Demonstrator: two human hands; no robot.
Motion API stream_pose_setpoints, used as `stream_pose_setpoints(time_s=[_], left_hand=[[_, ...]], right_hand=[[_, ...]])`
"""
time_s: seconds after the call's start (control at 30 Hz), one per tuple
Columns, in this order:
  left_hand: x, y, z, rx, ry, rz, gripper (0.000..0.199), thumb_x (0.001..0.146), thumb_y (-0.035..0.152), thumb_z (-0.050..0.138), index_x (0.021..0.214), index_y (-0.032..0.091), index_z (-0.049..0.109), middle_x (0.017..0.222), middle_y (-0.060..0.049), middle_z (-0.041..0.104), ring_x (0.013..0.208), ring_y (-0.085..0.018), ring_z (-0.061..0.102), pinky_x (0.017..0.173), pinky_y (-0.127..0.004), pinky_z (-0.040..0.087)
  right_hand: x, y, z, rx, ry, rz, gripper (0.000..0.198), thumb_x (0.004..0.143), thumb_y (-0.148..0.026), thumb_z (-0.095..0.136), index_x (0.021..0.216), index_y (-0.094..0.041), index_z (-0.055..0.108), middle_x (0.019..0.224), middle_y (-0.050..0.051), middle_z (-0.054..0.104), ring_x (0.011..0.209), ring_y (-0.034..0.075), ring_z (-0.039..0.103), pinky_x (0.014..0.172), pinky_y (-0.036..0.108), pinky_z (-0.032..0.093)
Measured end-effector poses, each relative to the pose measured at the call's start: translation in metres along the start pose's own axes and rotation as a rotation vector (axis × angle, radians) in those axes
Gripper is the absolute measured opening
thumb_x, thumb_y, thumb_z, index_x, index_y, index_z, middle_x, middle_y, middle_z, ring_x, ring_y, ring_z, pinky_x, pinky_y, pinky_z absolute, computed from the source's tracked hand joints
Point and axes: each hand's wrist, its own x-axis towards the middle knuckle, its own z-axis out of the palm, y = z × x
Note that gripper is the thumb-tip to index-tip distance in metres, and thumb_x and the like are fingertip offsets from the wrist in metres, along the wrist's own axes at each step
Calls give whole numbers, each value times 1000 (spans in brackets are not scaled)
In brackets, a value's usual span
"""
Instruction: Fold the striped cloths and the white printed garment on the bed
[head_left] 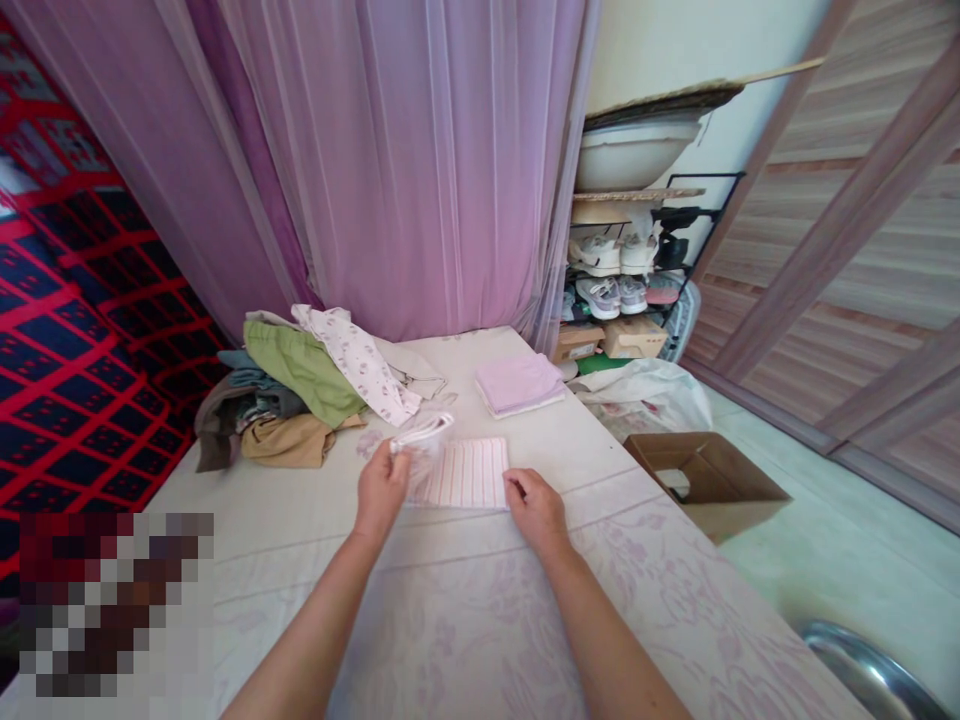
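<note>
Seemingly, left hand (384,487) and right hand (537,507) pinch striped cloth (474,474), its lifted end blurred.

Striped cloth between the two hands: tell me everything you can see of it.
The striped cloth is pale with thin pinkish stripes running away from the person, and looks like soft, thin fabric. Its right part lies flat and straight-edged on the floral sheet. On the left, the left hand grips a raised, blurred portion with a white band, which appears to belong to the same cloth. The right hand is at its right edge; whether it pinches the fabric is unclear.
</note>
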Motion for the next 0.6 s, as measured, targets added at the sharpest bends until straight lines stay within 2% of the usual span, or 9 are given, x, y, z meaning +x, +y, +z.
stream_pose_setpoints(time_s=[0.13,0.2,0.27,0.33,0.4,0.47,0.5,0.57,0.6], left_hand=[[14,-32,-48,-560,232,-460,27,82,33,44,99,18,59,84,-3,66,71,-16,63,61,-25,51],[16,-47,-64,-654,252,-615,26,83,28,41,100,18,58,91,-5,67,75,-15,65,64,-26,54],[14,-59,-74,-634,231,-662,30,85,26,37,106,17,57,102,-9,67,87,-18,67,72,-29,56],[8,-69,-79,-549,238,-639,39,87,27,37,122,16,50,120,-14,62,106,-22,64,84,-35,55],[0,-74,-79,-453,305,-597,56,86,31,45,139,16,34,144,-17,42,130,-25,46,101,-39,45],[-6,-73,-76,-271,395,-478,73,81,34,57,145,17,25,157,-16,18,143,-27,23,112,-42,31],[-8,-70,-73,-142,400,-368,75,79,34,60,144,18,28,158,-15,14,145,-27,16,115,-42,26],[-8,-61,-62,118,269,-88,61,80,30,58,137,17,43,153,-15,29,143,-28,24,115,-43,26],[-6,-54,-54,188,115,21,50,82,28,55,131,17,50,145,-14,43,138,-27,35,114,-42,29]], right_hand=[[2,-12,-6,-116,35,-30,26,86,-18,43,95,-21,67,91,4,67,81,15,61,73,25,44],[3,-28,-6,-184,22,-76,26,85,-17,45,98,-21,67,93,5,66,86,17,59,77,26,44],[4,-47,-2,-207,-29,-140,26,85,-17,47,99,-22,68,94,6,66,90,19,58,81,28,43],[5,-63,6,-182,-92,-194,25,84,-18,50,101,-23,68,95,6,66,92,20,57,84,30,43],[7,-71,15,-147,-131,-209,26,83,-17,51,102,-24,68,97,6,66,94,20,57,86,31,43],[14,-67,19,-142,-144,-181,27,82,-16,51,101,-24,69,100,6,67,95,20,58,87,31,43],[19,-62,18,-159,-143,-150,27,82,-15,51,100,-23,69,100,6,67,94,20,58,86,31,43],[31,-49,12,-230,-145,-71,26,82,-15,50,96,-22,70,99,7,68,93,20,60,84,30,43],[36,-41,7,-275,-140,-8,25,83,-16,50,95,-22,71,97,8,68,91,20,61,80,30,43]])
